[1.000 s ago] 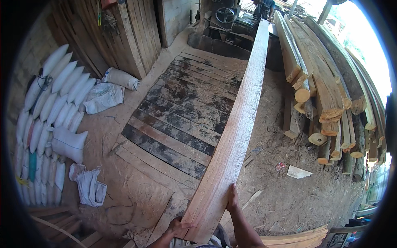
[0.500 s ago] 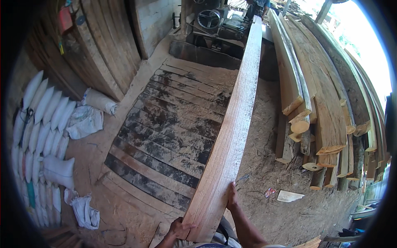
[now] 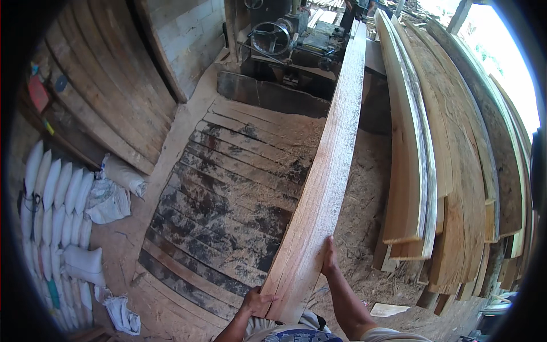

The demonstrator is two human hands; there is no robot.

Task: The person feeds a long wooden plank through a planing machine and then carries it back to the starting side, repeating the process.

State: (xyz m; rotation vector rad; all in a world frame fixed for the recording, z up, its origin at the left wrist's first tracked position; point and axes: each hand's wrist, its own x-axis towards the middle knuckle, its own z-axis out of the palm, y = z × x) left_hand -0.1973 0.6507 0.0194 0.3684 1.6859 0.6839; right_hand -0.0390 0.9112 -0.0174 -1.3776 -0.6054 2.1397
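A long wooden plank (image 3: 319, 188), pale along its right side and browner along its left, runs from my waist away to the machine at the far end. Around the left corner of its near end my left hand (image 3: 258, 301) is closed, thumb lying on top. My right hand (image 3: 330, 257) grips the plank's right edge a little farther up, its fingers partly hidden beside or under the wood. At the far end a person (image 3: 364, 8) stands by the plank, mostly cut off by the frame's top.
A dark machine with a handwheel (image 3: 270, 39) stands ahead. Stacked beams (image 3: 456, 188) line the right side. Dusty floor boards (image 3: 222, 188) lie left of the plank. White sacks (image 3: 57, 222) are piled at the left, near leaning slabs (image 3: 108, 85). A pale wood scrap (image 3: 389, 309) lies on the ground.
My view has moved forward, so the machine and the stacked beams look nearer. The plank has advanced with me, and both hands keep their hold on it.
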